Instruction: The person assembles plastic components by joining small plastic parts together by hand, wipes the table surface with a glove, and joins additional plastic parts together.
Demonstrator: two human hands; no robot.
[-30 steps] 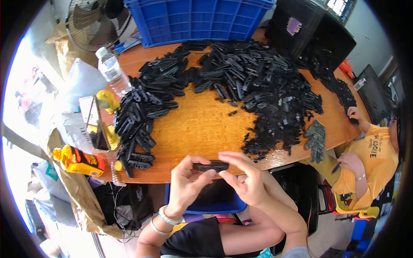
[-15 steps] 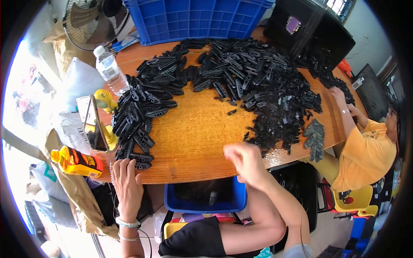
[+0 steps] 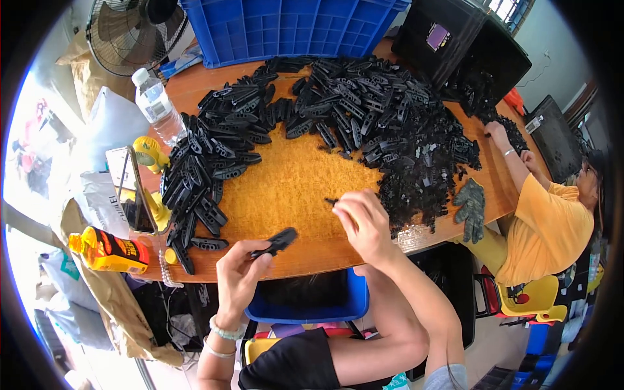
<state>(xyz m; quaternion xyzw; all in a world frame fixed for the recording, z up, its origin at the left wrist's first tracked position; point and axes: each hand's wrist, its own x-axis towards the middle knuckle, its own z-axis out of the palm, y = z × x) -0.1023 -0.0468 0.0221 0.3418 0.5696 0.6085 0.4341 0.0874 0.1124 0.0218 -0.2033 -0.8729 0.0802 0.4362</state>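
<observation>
My left hand (image 3: 238, 276) is closed on a long, flat black plastic part (image 3: 282, 241) with a rounded end, held above the table's front edge. Thumb and fingers of my right hand (image 3: 367, 224) pinch a tiny black plastic piece (image 3: 329, 201) over the bare wood. Ahead and to the left lies a curved heap of similar long parts (image 3: 227, 140), many with oval openings. Small black pieces (image 3: 419, 175) form a spread pile beyond and to the right of my right hand. Below the table edge, over my lap, stands a blue bin (image 3: 305, 317).
A water bottle (image 3: 156, 107), a phone (image 3: 134, 195) on a yellow stand and an orange bottle (image 3: 107, 250) line the left side. A big blue crate (image 3: 292, 32) stands at the back. To the right lie a glove (image 3: 469, 201) and a co-worker in an orange shirt (image 3: 543, 227) sits.
My left hand has left the heap's near end and moved right, now with a long black part. My right hand has moved farther over the table and now pinches a tiny piece.
</observation>
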